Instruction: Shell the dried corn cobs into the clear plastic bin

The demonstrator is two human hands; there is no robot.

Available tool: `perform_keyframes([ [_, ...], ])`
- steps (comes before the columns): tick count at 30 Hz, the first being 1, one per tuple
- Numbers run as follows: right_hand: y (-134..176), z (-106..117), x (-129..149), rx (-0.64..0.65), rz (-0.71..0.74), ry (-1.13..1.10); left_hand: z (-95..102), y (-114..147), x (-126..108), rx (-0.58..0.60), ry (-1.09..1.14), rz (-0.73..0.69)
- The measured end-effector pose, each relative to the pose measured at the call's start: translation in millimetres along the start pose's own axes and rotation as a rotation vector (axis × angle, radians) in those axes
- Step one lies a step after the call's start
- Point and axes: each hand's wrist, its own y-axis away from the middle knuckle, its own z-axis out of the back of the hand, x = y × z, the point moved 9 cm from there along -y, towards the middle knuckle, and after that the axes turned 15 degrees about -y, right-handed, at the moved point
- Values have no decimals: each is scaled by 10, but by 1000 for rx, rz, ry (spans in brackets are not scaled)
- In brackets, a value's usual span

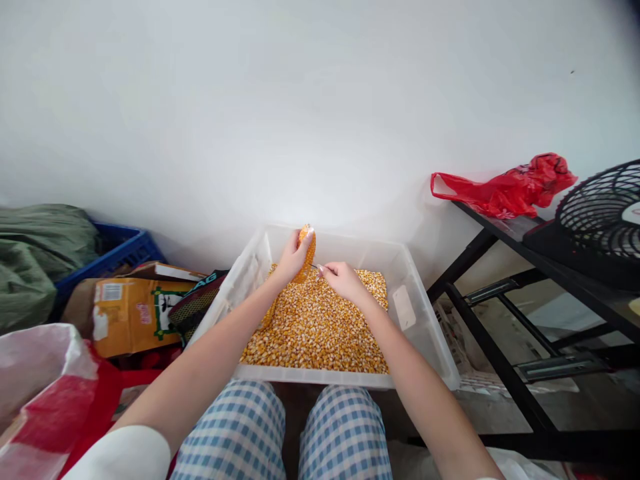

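Corn cob [307, 259], yellow, elongated, bumpy with tight kernel rows, held tilted above the far part of a clear plastic bin [315, 378]. Left hand [291, 259] wraps it, fingers curled round, thumb pressed along the upper part. Right hand [342, 280] just beside, fingers folded in, thumb and index pinching a thin dark tool [315, 267] that points at the cob; cannot tell if the tip touches.

Bin: rectangular, translucent, smooth walls, raised rim, pale rounded label [404, 308] on the right wall. Loose kernels [320, 333] inside, small, hard-looking, glossy yellow with whitish ends, heaped in an uneven bed below both hands. Bin stands close to a plain white wall [320, 120], near edge at the knees in blue-white checked cloth trousers [235, 427].

Right side: black metal-framed stand [493, 347], crinkled thin red plastic bag [525, 183] on top, round black fan grille [605, 213] beside it. Left side: creased orange cardboard box [133, 313], dark mesh bag [197, 303], ridged blue plastic crate [123, 250], wrinkled green fabric [40, 247], shiny red-and-white sack [50, 387].
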Motion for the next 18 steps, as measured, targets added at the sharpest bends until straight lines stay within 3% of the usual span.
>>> perform_keyframes([
  [6,10,-51,1,-2,37,41,5,55,-77,-29,-177,-98],
  [12,11,-43,-55,122,-10,-13,-59,91,-124,32,-284,-128],
  [15,27,-63,-74,217,-38,-28,-129,150,-200,120,-370,-187],
  [18,51,-141,-88,315,-56,-32,-274,246,-280,279,-445,-277],
])
